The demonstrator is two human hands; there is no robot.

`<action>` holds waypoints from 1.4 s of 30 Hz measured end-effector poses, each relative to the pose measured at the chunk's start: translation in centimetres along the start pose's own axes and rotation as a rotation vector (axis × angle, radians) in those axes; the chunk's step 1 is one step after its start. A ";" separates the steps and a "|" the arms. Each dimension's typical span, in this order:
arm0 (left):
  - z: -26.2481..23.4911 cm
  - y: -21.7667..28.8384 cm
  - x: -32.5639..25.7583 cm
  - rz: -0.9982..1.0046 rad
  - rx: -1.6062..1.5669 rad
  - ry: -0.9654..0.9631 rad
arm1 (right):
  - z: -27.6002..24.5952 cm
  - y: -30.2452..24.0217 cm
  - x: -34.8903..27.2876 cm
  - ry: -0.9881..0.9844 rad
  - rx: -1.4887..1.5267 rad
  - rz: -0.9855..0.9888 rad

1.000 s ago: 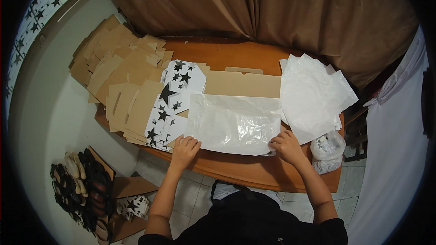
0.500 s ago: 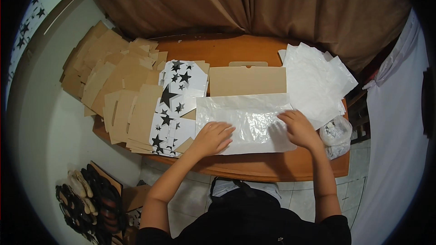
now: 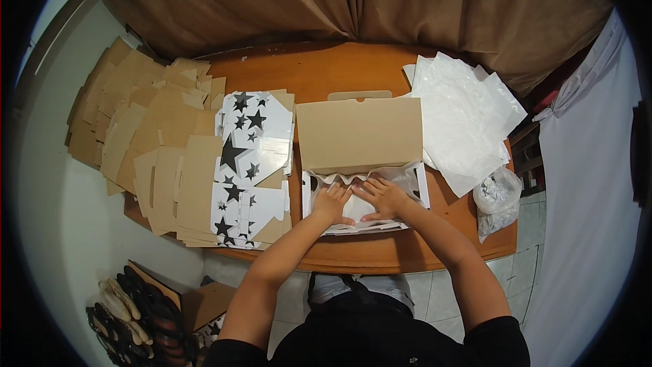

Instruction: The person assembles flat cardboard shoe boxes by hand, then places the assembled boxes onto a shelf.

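In front of me stands a cardboard box point(image 3: 360, 130), its brown lid raised at the far side and its white walls around the tray. A thin, glossy white sheet point(image 3: 407, 180) lines the inside and rises in crumpled folds along the back and right. My left hand point(image 3: 331, 205) lies inside on the sheet with its fingers spread. Beside it my right hand point(image 3: 382, 198) also presses down flat, fingers apart, the two hands nearly touching. The bottom of the box is hidden under the sheet and my hands.
Flat white cardboard with black stars point(image 3: 234, 156) lies left of the box, next to piled brown cardboard blanks point(image 3: 153, 122). On the right are loose white sheets point(image 3: 462, 119) and a clear plastic bag point(image 3: 497, 194). Shoes point(image 3: 132, 306) stand below the wooden table's point(image 3: 285, 61) left end.
Both hands have moved inward and forward into the box. The white sheet, which lay flat across the box top, is now pushed down inside it and crumpled.
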State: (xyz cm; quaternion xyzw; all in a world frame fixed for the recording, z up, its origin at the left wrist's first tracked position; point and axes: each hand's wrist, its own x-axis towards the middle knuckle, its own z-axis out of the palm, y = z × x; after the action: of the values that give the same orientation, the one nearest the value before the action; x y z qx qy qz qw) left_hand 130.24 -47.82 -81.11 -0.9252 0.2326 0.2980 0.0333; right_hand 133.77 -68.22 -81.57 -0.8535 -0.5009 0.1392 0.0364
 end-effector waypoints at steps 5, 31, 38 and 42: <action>-1.0 0.1 0.2 -0.040 0.112 -0.120 | -0.5 0.1 -0.6 -0.168 -0.042 0.101; 2.5 2.5 2.2 -0.319 0.647 -0.257 | 3.7 0.1 -4.2 -0.783 -0.316 0.879; 1.5 7.4 1.4 -0.236 0.678 -0.089 | 2.5 0.6 -9.9 -0.809 -0.440 0.802; -2.2 10.0 0.3 -0.105 0.084 0.126 | -2.6 -1.2 -12.7 -0.354 0.028 0.644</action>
State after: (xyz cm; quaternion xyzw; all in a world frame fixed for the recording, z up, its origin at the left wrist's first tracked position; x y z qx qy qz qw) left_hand 127.07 -57.31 -78.69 -0.9508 0.1979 0.2270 0.0728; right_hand 127.67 -78.44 -76.29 -0.9295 -0.2033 0.2957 -0.0849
